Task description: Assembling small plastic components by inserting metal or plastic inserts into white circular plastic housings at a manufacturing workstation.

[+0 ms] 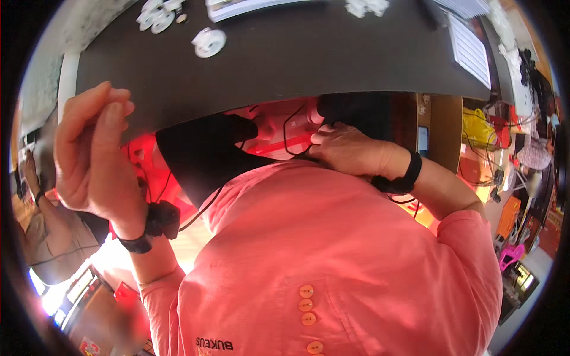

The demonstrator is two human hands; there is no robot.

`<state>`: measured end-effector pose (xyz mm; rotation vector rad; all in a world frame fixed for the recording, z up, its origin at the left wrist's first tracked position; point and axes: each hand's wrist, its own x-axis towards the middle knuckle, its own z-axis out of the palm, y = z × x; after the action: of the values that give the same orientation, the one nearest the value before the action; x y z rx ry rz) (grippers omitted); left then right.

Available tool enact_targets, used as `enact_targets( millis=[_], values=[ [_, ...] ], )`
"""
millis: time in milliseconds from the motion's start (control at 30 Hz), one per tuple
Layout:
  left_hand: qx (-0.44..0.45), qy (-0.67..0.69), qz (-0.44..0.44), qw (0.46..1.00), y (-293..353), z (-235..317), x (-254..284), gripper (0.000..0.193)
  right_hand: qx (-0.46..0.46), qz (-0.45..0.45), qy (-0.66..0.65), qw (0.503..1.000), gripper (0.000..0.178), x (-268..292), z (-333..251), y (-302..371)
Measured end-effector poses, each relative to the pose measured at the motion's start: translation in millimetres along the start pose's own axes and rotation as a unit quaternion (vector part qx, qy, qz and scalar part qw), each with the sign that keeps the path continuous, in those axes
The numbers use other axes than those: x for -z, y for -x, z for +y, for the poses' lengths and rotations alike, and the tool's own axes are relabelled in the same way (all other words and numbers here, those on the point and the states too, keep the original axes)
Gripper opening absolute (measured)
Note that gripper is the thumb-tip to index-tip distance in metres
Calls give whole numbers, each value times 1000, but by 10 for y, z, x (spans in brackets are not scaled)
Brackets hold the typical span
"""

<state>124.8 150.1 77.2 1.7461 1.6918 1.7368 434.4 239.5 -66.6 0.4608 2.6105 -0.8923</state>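
My left hand (98, 154) is raised beside the left end of the dark table (285, 59). Its fingers are bent and pressed together with the thumb, and I see nothing between them. Low over my lap, under the table's near edge, my right hand (350, 148) has its fingers curled by the hem of my pink shirt. A thin black cable runs close to those fingertips, but what they hold, if anything, is hidden. On the table beyond my left hand lies a white round plastic piece (209, 43).
Several similar white pieces (157, 16) lie at the far left. Another white cluster (366, 7) sits at the far edge, and a white slatted panel (469, 50) is at the right. An open cardboard box (446, 127) stands below the table. Someone's arm (56, 228) shows at left.
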Motion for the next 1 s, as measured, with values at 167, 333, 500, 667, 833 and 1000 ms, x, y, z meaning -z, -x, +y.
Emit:
enact_targets(
  millis=[167,333,500,667,833,1000],
  values=[
    [6,-53,14,998,10,-76,-370,25,-2,42,-15,999,26,40,-66,289],
    [18,-41,0,999,22,-173,-535,27,17,134,-85,987,19,-21,-10,416],
    [124,-94,12,988,78,-141,-584,28,65,194,-148,968,18,-47,-5,520],
    [80,-71,-29,994,51,-148,-627,30,78,200,-154,964,22,-90,9,590],
    [88,-71,-58,992,52,-114,-712,37,75,211,-135,965,22,-106,6,639],
    [20,-191,-87,978,28,-33,-824,43,82,225,-156,958,22,-138,6,622]
  ],
)
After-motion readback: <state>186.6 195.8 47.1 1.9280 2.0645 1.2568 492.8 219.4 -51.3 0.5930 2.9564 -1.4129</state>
